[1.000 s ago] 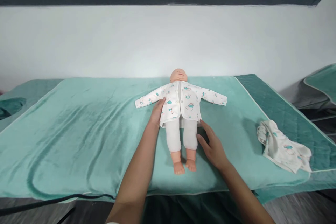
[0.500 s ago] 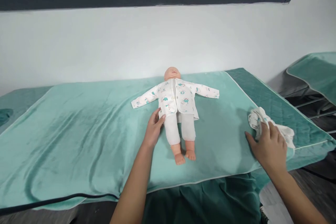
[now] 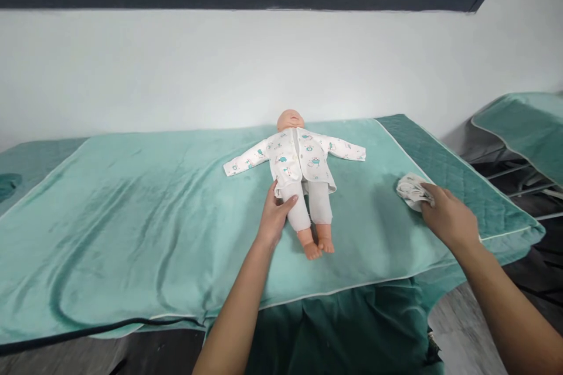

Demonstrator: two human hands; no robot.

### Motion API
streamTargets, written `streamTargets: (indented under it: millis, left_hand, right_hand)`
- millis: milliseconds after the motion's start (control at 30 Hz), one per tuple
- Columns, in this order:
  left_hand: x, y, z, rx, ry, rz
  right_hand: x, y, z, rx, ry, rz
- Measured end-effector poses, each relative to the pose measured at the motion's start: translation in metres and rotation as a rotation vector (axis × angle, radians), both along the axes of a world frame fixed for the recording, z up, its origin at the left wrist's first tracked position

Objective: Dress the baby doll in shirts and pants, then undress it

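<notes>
A baby doll (image 3: pixel 305 155) lies on its back, head toward the wall. It wears a white printed jacket with its sleeves spread, and white padding covers its upper legs. My left hand (image 3: pixel 276 214) is closed around the doll's thigh on the left side, thumb on top and some fingers hidden under the leg. Over at the right, my right hand (image 3: pixel 448 214) grips a crumpled white printed cloth garment (image 3: pixel 412 190) just above the bed. Which kind of garment it is, I cannot make out.
A teal velvety cover (image 3: pixel 132 205) with folds on its left side spreads over the bed. A black cord (image 3: pixel 109 325) runs along the near left edge. Another teal-covered bed (image 3: pixel 523 123) stands at right. The white wall (image 3: pixel 176 70) rises behind.
My right hand has closed on the garment and lifted it, shifting left. My left hand has taken hold of the doll's thigh, and the legs have swung slightly to the right.
</notes>
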State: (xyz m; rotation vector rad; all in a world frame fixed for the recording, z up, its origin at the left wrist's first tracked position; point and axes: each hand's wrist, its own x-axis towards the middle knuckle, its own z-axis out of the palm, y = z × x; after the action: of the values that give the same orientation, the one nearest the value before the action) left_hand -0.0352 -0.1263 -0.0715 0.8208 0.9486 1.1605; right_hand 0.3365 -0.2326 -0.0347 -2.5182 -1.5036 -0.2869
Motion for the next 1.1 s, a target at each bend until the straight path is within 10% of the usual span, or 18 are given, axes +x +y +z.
streamTargets:
  millis: [200, 433, 567, 900, 1100]
  left_hand:
    - [-0.004, 0.006, -0.012, 0.115, 0.181, 0.108]
    - [-0.012, 0.034, -0.021, 0.611, 0.623, 0.374]
    - [-0.014, 0.041, -0.024, 0.499, 0.561, 0.379]
    - [-0.022, 0.042, -0.034, 0.32, 0.476, 0.588]
    - [-0.012, 0.053, -0.027, 0.736, 0.79, 0.547]
  right_hand:
    - [-0.048, 0.009, 0.015, 0.155, -0.091, 0.209]
    - [-0.125, 0.054, -0.026, 0.26, -0.004, 0.633]
    - [-0.158, 0.088, -0.04, 0.313, 0.21, 0.659]
    - [-0.127, 0.127, -0.067, 0.638, 0.581, 0.331]
    - [-0.147, 0.123, -0.056, 0.505, 0.273, 0.653]
